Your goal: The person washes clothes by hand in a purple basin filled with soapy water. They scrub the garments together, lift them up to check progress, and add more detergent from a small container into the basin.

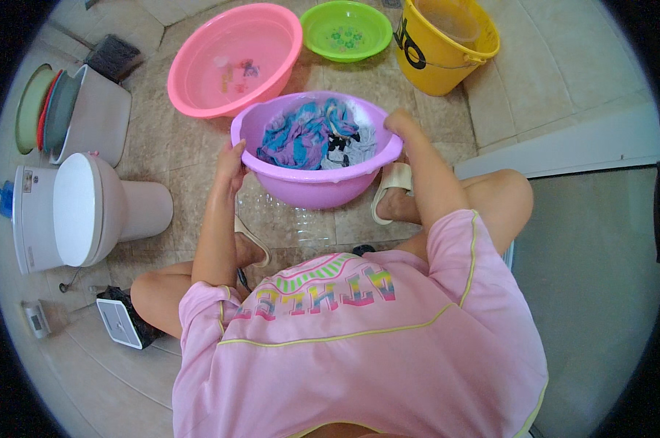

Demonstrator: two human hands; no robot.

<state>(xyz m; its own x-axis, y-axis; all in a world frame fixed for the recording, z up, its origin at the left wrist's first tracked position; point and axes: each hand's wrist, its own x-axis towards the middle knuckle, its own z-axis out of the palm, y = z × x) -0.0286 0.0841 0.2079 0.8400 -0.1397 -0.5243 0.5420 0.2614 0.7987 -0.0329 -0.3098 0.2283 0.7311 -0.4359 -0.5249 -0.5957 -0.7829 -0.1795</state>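
Pink shirt [359, 372] nearest, purple basin [315, 191] stands before pink basin [198, 69].

light purple on the washtub [312, 193]; blue and purple mottling on the bunched cloth [295, 137]; black patches on the pale grey cloth [361, 150]. pink on the large basin [202, 62]; lime green with flowers on the small basin [323, 29]; yellow with black lettering on the bucket [439, 71]; pale pink on the shirt [366, 376], with yellow-green piping.
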